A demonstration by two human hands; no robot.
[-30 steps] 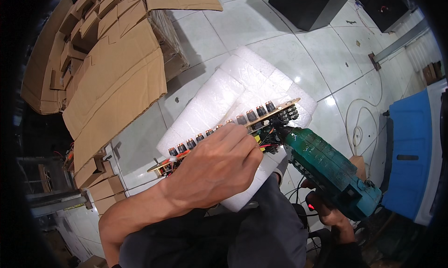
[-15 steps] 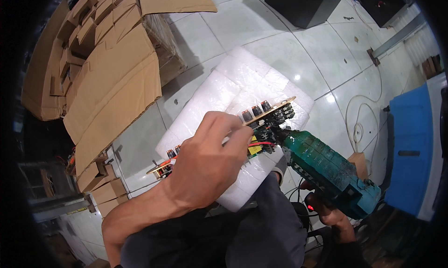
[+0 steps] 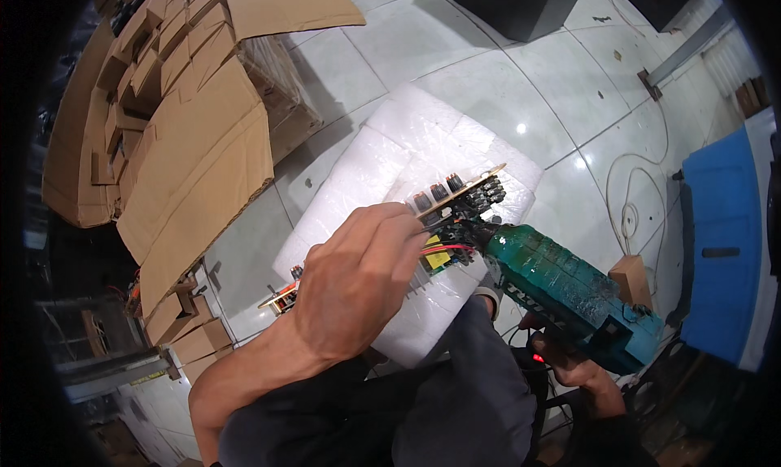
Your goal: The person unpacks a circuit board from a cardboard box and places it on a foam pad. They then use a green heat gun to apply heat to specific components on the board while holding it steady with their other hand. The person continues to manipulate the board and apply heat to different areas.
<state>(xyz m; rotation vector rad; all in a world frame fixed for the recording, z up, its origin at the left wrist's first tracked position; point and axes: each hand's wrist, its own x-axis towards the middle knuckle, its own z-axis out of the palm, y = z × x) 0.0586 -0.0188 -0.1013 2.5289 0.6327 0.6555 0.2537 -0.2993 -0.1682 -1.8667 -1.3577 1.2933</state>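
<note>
A circuit board assembly [image 3: 486, 192] stands on edge over a white foam-wrapped block [image 3: 407, 133]. It has a tan front strip, several black knobs, red and black wires and a yellow part. My left hand [image 3: 350, 280] is closed on its middle, thumb and fingertips pressed together there; whatever lies inside the pinch is hidden. A scuffed green power driver [image 3: 573, 292], seemingly a cordless screwdriver, points its nose at the board's right part. Round its handle my right hand [image 3: 576, 365] is wrapped, partly covered by the tool's body. A red light glows near those fingers.
An open carton [image 3: 195, 141] full of small cardboard boxes stands at the left. Black cabinets [image 3: 517, 7] are at the back. To the right lie a pale cable [image 3: 628, 215], a small brown box [image 3: 630, 280] and a blue plastic container [image 3: 720, 239]. My legs are below.
The whole view has shifted slightly. My left hand sits a little lower and further left along the board. The driver's nose remains at the board's right part.
</note>
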